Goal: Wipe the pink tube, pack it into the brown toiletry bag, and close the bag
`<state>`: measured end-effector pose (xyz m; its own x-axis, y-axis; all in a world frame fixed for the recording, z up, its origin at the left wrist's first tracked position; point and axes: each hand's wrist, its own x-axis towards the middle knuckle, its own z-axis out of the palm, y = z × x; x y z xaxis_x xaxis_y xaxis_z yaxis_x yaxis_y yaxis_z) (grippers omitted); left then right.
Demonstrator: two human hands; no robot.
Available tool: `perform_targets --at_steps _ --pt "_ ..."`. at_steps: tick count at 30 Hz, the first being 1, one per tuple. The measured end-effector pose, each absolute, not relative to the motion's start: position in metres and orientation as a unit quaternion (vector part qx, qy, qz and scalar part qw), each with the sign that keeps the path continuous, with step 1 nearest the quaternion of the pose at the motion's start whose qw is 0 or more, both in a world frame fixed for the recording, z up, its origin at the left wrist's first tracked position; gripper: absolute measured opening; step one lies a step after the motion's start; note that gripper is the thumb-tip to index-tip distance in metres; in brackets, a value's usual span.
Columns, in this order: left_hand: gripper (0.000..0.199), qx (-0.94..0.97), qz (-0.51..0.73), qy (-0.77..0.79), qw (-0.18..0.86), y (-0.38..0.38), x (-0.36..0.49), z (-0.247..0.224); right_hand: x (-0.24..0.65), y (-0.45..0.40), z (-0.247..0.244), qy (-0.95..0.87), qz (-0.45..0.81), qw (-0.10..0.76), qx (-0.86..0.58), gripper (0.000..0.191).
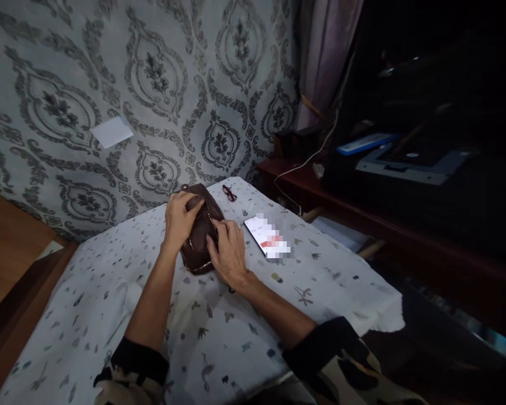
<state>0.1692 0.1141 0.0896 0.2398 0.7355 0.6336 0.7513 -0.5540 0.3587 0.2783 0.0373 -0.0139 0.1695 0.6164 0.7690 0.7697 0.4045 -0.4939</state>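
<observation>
A dark brown zippered bag [201, 233] lies on the table in front of me, with gold-coloured zips along its seams. My left hand [181, 218] is curled over its left side, thumb and fingers gripping the upper part. At the right side my right hand [229, 250] has its thumb and bent fingers closed on the bag beside a zip. What lies under the fingertips is hidden, so a zip pull cannot be made out. A phone [266, 239] with a lit screen rests to the right of my right hand.
Dark red-framed glasses [229, 193] lie behind the bag. A patterned white cloth [126, 304] covers the table. The patterned wall [160, 101] rises behind it. Along the right runs a dark red shelf [307, 183] with a white cable [318, 151] and an open drawer [341, 233].
</observation>
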Motion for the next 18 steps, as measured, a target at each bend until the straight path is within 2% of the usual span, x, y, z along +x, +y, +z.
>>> perform_targets --at_steps 2,8,18 --pt "0.013 -0.769 -0.421 -0.48 -0.02 0.116 0.168 0.087 0.278 0.037 -0.014 -0.637 -0.076 0.543 -0.542 0.038" --pt "0.016 -0.736 -0.472 -0.477 -0.091 0.118 0.164 0.08 0.279 0.038 -0.014 -0.653 -0.099 0.52 -0.541 0.037" --pt "0.02 -0.733 -0.469 -0.46 -0.177 0.116 0.16 0.082 0.28 0.038 -0.013 -0.664 -0.078 0.498 -0.552 0.038"
